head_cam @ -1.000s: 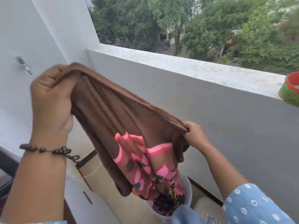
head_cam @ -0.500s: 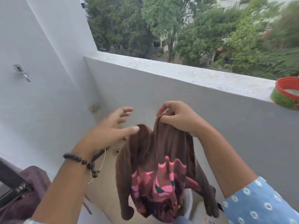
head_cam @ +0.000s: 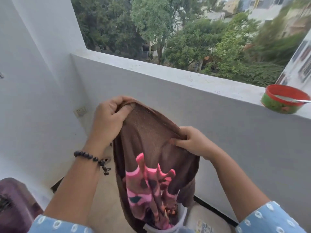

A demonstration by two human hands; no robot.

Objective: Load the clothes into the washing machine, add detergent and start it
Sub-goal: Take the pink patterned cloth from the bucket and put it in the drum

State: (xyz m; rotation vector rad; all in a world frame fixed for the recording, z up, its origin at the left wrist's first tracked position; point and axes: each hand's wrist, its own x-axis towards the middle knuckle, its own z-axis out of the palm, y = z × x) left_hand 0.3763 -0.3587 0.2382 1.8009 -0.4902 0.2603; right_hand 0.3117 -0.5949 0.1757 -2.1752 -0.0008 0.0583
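A brown garment (head_cam: 148,138) with a pink patterned part (head_cam: 148,190) hangs in front of me over the balcony floor. My left hand (head_cam: 109,118) grips its upper edge, fingers curled round the cloth. Lower and to the right, my right hand (head_cam: 190,142) pinches the same edge. The garment's lower end hangs into a white bucket (head_cam: 182,217) on the floor. At the bottom left, a dark purple part of the washing machine (head_cam: 15,199) shows, mostly cut off by the frame edge.
A grey parapet wall (head_cam: 218,132) runs across ahead, with a red and green bowl (head_cam: 284,101) holding a spoon on its ledge at the right. A white wall with a socket (head_cam: 80,111) stands at the left. A printed pack (head_cam: 204,227) lies beside the bucket.
My left hand, open half a second ago, has taken hold of the garment's upper edge again. My right hand has dropped lower and to the right, and the cloth is spread between both hands.
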